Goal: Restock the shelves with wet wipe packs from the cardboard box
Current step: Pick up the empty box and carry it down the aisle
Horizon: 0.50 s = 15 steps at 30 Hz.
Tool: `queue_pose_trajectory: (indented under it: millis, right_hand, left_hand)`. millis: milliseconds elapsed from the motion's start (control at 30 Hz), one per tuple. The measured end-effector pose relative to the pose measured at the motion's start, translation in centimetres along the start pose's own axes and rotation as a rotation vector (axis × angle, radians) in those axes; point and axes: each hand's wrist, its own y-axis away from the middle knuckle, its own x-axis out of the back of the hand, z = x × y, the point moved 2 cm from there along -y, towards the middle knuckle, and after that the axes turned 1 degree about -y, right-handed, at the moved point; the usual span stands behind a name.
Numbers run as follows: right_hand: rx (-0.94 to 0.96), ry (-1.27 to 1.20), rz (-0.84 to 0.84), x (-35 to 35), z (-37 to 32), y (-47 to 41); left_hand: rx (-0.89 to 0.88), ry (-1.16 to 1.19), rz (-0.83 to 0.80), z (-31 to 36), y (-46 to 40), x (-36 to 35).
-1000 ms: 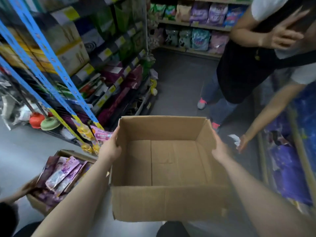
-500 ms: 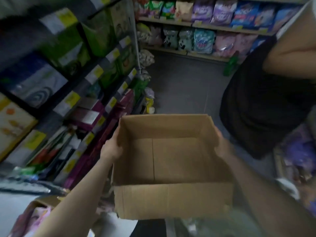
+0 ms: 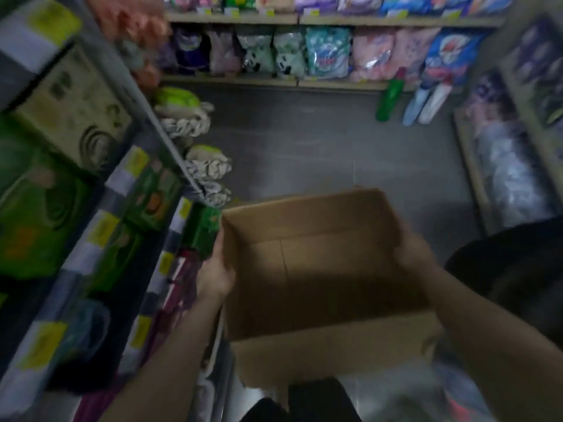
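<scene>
Both hands are clamped on the cardboard box (image 3: 320,278), one per side. The left hand (image 3: 214,277) wraps the left wall with the thumb hooked over the rim, and the right hand (image 3: 416,254) presses flat on the right wall, fingers mostly hidden behind the cardboard. So it's a wide two-handed carry, box held up at about waist level over the grey floor (image 3: 304,141).

The thing is, the box looks empty. I see bare bottom flaps and a centre seam, and no wet wipe packs anywhere inside. My guess is the stock is used up and the box is being carried off or swapped, though I can't confirm that.

To do this bit well, I'd keep the box level, keep both palms squeezing inward so the thin walls don't bow, and watch the left corner, because it's just beside the left shelves (image 3: 100,190) and the green packs (image 3: 202,233) there. There's also someone in dark clothing (image 3: 515,269) close on the right, so the gap is tight.

Labels: honestly nothing is readable. There are yellow price tags (image 3: 135,159) along the shelf edges, plus detergent-style bags (image 3: 327,53) on the far shelf, all too blurred for brand names.
</scene>
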Motion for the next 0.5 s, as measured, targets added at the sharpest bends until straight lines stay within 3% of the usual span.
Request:
queue_pose_trajectory:
  millis: [267, 500]
  right_hand:
    - [-0.1, -0.004, 0.085, 9.0, 1.3, -12.5]
    - [-0.111, -0.304, 0.173, 16.8, 2.1, -27.9]
  left_hand:
    - [-0.122, -0.027, -0.083, 14.4, -16.5, -2.9]
    - [-0.204, -0.061, -0.096, 28.5, -33.4, -4.9]
